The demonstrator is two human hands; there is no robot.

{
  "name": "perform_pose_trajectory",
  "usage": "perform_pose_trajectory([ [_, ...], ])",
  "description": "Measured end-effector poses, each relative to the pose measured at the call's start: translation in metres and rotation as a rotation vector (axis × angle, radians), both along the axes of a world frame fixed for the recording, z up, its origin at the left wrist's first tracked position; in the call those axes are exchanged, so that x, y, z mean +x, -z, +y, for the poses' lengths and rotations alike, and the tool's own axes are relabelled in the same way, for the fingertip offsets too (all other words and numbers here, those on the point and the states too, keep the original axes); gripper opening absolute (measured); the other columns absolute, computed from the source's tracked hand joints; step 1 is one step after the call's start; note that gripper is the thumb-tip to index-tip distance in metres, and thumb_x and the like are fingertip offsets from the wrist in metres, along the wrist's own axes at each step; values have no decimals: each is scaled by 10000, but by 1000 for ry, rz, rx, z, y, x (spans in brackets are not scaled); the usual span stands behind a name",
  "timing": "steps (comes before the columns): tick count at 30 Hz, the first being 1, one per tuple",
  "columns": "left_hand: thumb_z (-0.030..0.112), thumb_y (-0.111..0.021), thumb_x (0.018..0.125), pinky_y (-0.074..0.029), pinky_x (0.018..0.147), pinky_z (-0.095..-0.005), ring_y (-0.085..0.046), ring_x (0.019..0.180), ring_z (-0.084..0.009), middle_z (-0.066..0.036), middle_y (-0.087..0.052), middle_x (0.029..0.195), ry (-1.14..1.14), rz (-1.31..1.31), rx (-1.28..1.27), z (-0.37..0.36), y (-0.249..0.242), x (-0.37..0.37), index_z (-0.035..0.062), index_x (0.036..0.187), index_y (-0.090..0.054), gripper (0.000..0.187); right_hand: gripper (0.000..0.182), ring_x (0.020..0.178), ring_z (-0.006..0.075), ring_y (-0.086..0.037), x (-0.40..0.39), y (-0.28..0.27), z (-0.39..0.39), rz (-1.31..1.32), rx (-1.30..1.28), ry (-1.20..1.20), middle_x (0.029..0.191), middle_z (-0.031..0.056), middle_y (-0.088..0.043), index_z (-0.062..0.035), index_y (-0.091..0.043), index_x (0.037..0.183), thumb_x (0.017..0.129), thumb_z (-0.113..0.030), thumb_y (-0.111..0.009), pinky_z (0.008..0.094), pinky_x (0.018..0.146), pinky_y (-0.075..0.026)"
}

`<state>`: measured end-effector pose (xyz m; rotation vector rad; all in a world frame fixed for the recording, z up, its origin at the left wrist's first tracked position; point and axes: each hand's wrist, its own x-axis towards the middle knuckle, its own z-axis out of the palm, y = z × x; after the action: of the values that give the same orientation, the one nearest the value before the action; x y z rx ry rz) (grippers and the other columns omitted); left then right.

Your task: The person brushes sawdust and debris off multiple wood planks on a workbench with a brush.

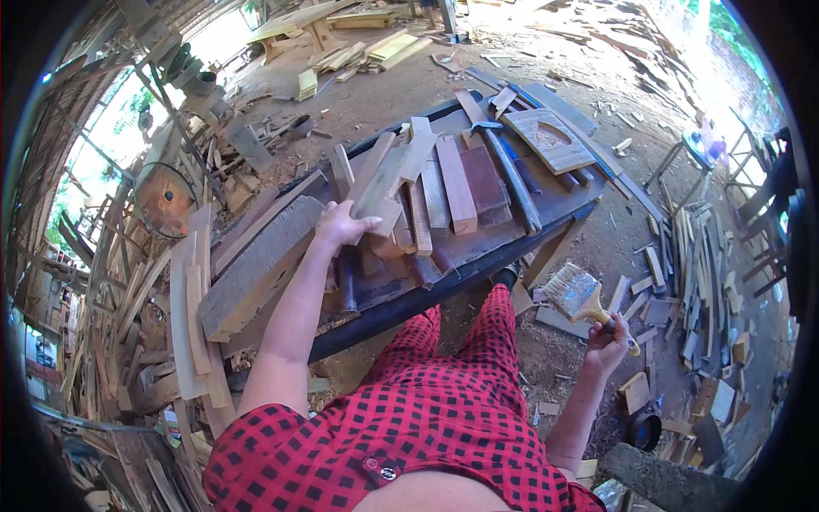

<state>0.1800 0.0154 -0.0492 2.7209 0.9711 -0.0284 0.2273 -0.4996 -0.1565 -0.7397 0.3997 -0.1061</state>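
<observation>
My left hand (339, 227) grips the near end of a pale wooden piece (394, 174) that lies on a dark workbench (559, 198) among several other short wood blocks. A reddish-brown block (483, 180) and a lighter plank (456, 185) lie just right of it. My right hand (607, 341) is held low beside my knee, off the bench, shut on the yellow handle of a wide paintbrush (577, 294) whose bristles point up and left. A hammer with a dark handle (512, 175) rests across the bench.
A board with an oval cut-out (548, 139) sits at the bench's far end. Curved wood slats (192, 299) lean at the left, and more slats (704, 264) are stacked at the right. Scraps and sawdust cover the dirt floor. A small dark pot (641, 429) stands near my right foot.
</observation>
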Motion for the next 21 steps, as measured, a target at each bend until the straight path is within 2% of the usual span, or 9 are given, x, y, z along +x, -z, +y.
perform_pose_trajectory([
  [4,587,-663,691,-423,923,-410,-541,1044,-339,-222,-534,1110,83,-89,-27,-9,4,-29,-4,1251,-489,832,94,568,165,-564,2,-1,6,17,5,-8,801,57,-606,-74,-573,894,820,-131,-583,250,488,-455],
  [7,450,-624,768,-438,883,-428,-563,973,-364,-236,-557,1012,207,-201,86,-7,12,-34,-9,1189,-523,631,90,564,172,-561,1,-5,14,21,7,-14,789,55,-599,-76,-569,891,821,-129,-585,253,488,-451],
  [9,252,-544,805,-485,783,-449,-604,876,-384,-241,-598,928,293,-232,203,-10,14,-33,25,1066,-567,346,88,562,177,-560,-2,-12,20,13,1,-21,791,57,-599,-77,-565,888,820,-127,-587,255,489,-449],
  [12,132,-490,794,-505,701,-447,-618,748,-391,-231,-613,799,306,-416,268,-4,26,-30,23,954,-578,213,86,555,179,-560,-8,-23,27,-4,-3,-20,789,60,-597,-76,-558,886,819,-121,-589,256,484,-444],
  [16,103,-481,808,-505,684,-444,-617,704,-391,-238,-609,773,256,-676,205,17,10,-42,6,947,-589,200,82,546,173,-558,-7,-22,20,-50,-5,-51,784,63,-591,-73,-549,885,827,-122,-581,246,471,-436],
  [18,136,-492,841,-531,602,-381,-639,636,-303,-187,-637,790,183,-801,-130,25,6,-50,-1,959,-596,208,82,547,170,-558,-4,-24,14,-52,-31,-47,784,63,-588,-72,-547,888,828,-119,-579,244,472,-438],
  [19,162,-511,863,-531,511,-298,-628,597,-176,-97,-642,775,117,-863,-458,9,-15,-57,9,997,-603,224,82,548,168,-558,-3,-26,14,-50,-52,-43,784,64,-586,-72,-545,891,830,-117,-577,243,474,-439],
  [20,162,-511,863,-531,511,-298,-628,597,-176,-97,-642,775,114,-863,-462,3,-24,-63,9,997,-603,224,82,548,168,-558,-3,-29,15,-49,-57,-43,784,64,-586,-72,-545,891,830,-117,-577,243,474,-439],
  [21,161,-515,866,-524,486,-268,-617,600,-138,-70,-637,786,139,-867,-712,-1,-29,-68,4,1005,-603,227,83,548,167,-557,0,-34,18,-63,-78,-50,791,68,-588,-72,-543,891,826,-109,-578,245,476,-442],
])
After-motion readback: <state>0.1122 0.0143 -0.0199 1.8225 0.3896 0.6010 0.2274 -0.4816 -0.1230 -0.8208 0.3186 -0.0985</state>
